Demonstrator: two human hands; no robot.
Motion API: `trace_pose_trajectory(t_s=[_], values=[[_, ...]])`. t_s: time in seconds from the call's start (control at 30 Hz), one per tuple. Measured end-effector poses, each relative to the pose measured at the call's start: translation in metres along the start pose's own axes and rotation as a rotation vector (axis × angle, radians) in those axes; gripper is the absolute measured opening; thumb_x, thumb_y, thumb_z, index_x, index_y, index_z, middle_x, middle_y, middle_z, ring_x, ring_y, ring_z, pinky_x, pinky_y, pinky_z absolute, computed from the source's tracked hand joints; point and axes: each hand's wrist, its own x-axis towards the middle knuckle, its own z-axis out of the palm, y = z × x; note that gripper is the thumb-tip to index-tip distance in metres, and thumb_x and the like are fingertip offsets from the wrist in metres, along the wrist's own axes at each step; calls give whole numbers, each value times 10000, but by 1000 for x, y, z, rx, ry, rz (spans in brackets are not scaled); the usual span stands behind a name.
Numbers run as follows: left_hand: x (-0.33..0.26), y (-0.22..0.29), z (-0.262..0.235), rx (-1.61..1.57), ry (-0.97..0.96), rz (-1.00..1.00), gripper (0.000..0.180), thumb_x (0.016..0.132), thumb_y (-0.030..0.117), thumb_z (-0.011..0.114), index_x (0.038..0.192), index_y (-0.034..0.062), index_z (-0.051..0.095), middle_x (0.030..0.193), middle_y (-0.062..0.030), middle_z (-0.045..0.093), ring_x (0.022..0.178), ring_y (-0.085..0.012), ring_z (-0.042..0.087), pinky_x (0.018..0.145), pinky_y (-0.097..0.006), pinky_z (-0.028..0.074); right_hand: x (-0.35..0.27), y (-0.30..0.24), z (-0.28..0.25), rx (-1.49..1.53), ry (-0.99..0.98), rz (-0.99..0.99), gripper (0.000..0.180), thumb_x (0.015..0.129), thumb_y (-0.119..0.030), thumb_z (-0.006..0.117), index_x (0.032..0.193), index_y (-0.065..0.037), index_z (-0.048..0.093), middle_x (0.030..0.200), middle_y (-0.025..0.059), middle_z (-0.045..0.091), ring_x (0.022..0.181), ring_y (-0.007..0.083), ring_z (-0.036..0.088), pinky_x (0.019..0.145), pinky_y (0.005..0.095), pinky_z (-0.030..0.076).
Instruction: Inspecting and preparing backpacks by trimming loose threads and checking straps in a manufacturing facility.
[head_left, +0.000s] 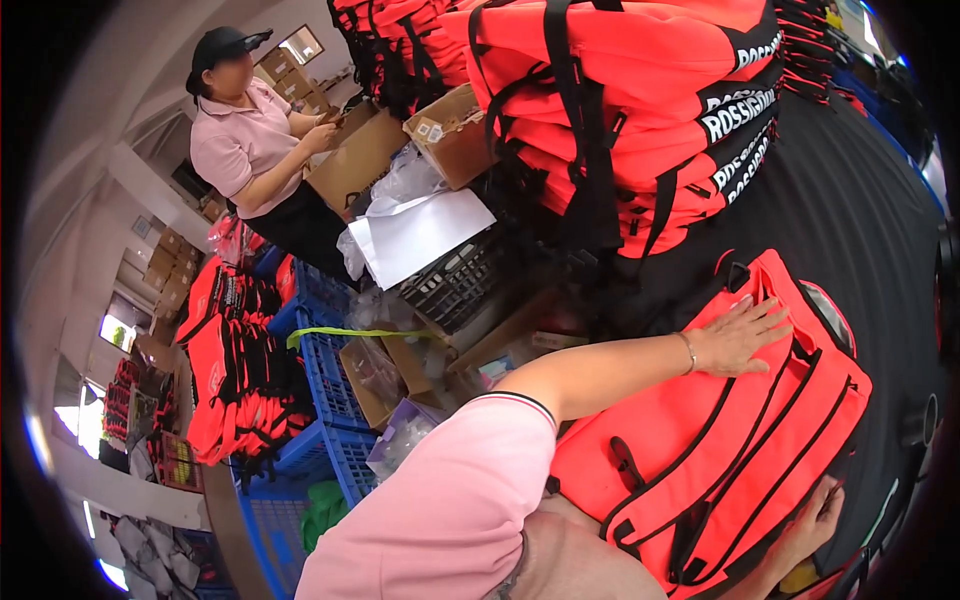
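A bright red backpack [680, 430] with black piping lies on the black-covered table, its padded shoulder straps [770, 470] facing up. My left hand [735, 337] rests flat on its upper part, fingers spread, palm down against the red fabric. Beside the backpack's lower right edge is my right hand [818, 515], its fingers curled together. Something small and dark seems to show at those fingertips, but it is too small to name. Part of the backpack's lower left side is hidden behind my left arm.
A tall stack of red bags [640, 110] with black webbing stands beyond the backpack. To the left are a black crate [450, 275] with white sheets, cardboard boxes [450, 135], blue crates [335, 370] and piled red bags [235, 370]. Another person [245, 150] stands at the far left.
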Motion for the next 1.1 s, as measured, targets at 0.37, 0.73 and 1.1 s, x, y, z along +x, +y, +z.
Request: trace_pose_trajectory(t_s=[0.37, 0.73, 1.1], values=[[0, 1, 3, -45, 20, 8, 664, 965, 360, 519, 1509, 62, 281, 1604, -158, 153, 1491, -319, 117, 1198, -522, 153, 65, 27, 73, -454, -467, -379, 208, 820, 62, 593, 998, -43, 617, 729, 74, 582, 644, 173, 569, 583, 307, 425], [27, 4, -8, 80, 228, 28, 415, 907, 298, 580, 1232, 44, 619, 1260, -142, 598, 1211, -295, 522, 1040, -478, 340, 68, 2, 64, -741, -674, -738, 347, 689, 65, 638, 1006, -74, 613, 816, 166, 647, 753, 377, 640, 642, 443, 480], [64, 33, -2, 17, -74, -44, 295, 884, 270, 559, 1013, 36, 685, 1022, -127, 638, 1063, -293, 576, 1038, -546, 340, 57, -14, 40, -976, -629, -807, 348, 620, -20, 749, 900, -38, 544, 834, 143, 512, 704, 373, 566, 605, 441, 447]])
